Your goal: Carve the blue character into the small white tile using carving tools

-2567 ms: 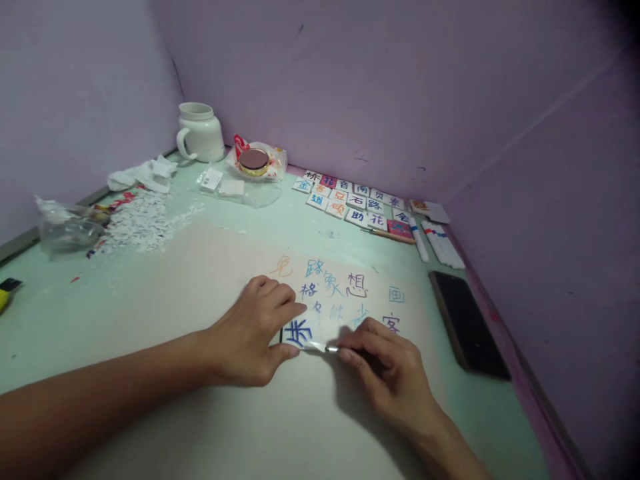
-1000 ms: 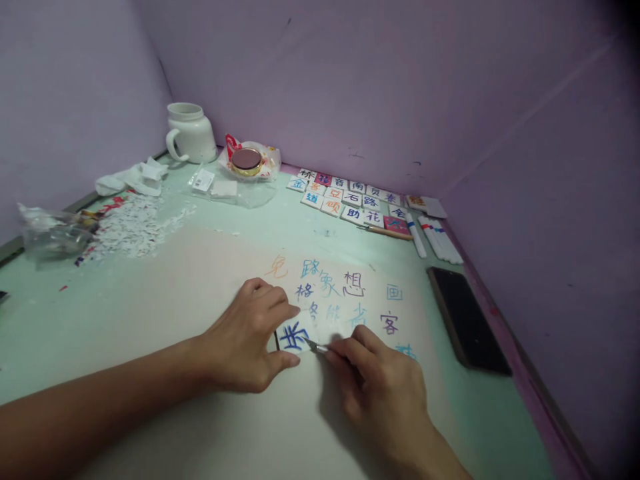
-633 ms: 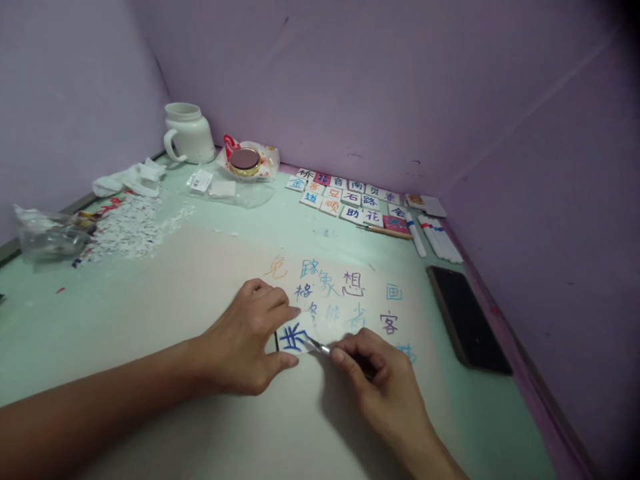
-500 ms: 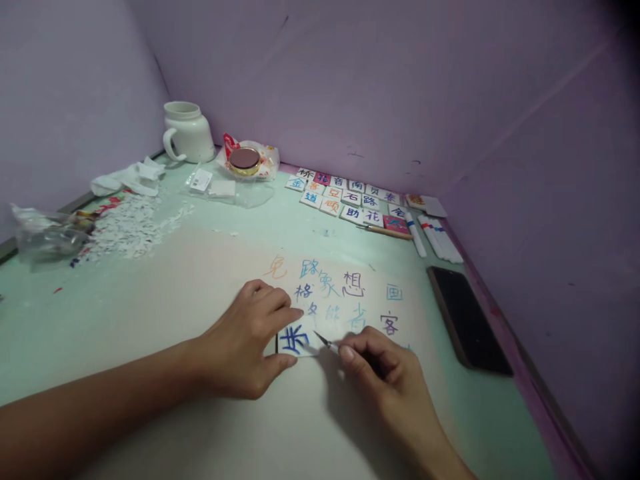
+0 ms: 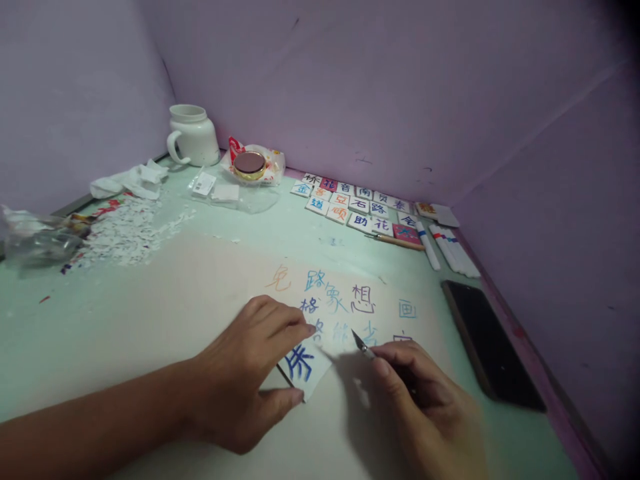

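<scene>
A white square tile with a dark blue character lies on the table, turned at an angle. Thumb and fingers of my left hand grip it by its edges. To the right, my right hand is closed round a craft knife like a pen. The blade tip points up and left, apart from the tile. Coloured characters are handwritten on the surface just beyond both hands.
Rows of character tiles lie along the back wall, with a wooden-handled tool and white markers beside them. A phone is at right. White shavings, a plastic bag and a white mug are at left.
My left hand has turned the tile, so it now sits at a slant. My right hand has moved the knife away to the right. The view has shifted slightly.
</scene>
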{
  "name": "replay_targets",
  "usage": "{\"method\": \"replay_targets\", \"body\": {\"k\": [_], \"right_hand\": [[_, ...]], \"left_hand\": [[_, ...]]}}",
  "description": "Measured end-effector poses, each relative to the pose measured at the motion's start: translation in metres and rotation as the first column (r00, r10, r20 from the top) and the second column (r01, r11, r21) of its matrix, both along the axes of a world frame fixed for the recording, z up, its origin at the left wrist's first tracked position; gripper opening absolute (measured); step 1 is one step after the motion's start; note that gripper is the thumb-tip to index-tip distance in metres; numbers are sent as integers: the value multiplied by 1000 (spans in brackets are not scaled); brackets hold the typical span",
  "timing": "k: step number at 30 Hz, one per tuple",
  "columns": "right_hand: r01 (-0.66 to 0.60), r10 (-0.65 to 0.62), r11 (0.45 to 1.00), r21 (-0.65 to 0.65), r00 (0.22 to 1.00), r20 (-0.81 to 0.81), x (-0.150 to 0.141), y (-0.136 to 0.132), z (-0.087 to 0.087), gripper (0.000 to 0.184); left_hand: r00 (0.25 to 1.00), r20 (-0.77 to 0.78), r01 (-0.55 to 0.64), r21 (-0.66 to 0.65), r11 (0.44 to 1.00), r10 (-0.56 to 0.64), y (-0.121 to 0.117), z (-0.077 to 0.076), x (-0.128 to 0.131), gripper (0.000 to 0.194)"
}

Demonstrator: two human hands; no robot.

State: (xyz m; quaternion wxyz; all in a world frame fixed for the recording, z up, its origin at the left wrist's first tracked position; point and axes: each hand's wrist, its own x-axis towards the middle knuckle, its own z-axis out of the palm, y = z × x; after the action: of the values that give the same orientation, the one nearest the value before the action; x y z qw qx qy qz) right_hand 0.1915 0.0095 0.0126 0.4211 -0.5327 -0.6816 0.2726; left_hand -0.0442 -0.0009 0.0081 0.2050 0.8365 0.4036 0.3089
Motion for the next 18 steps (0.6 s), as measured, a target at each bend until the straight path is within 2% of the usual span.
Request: {"method": "replay_targets", "body": {"k": [4, 8, 11, 13, 16, 18], "right_hand": [[-26, -3, 989, 143, 979, 205, 9, 4, -9, 6], [-43, -85, 957, 288, 904, 419, 13, 16, -18, 11], [-50, -68, 967, 251, 895, 441, 9, 19, -17, 14], [-63, -31, 973, 224, 919, 393, 7, 21, -15, 12], [57, -116, 983, 173, 928, 354, 17, 35, -11, 15], [166, -212, 975, 145, 891, 402, 37, 55, -3, 16]], "left_hand": [[998, -55, -8, -39, 999, 6, 1, 1, 2, 65], [991, -130, -8, -22, 1000, 5, 0, -1, 4, 69], [987, -161, -14, 36, 999, 20, -4, -7, 2, 65], [983, -155, -76, 128, 989, 96, -3, -18, -1, 62], [985, -145, -40, 322, 946, 91, 6, -40, -7, 53], [987, -145, -5, 412, 911, 71, 15, -55, -10, 56]]}}
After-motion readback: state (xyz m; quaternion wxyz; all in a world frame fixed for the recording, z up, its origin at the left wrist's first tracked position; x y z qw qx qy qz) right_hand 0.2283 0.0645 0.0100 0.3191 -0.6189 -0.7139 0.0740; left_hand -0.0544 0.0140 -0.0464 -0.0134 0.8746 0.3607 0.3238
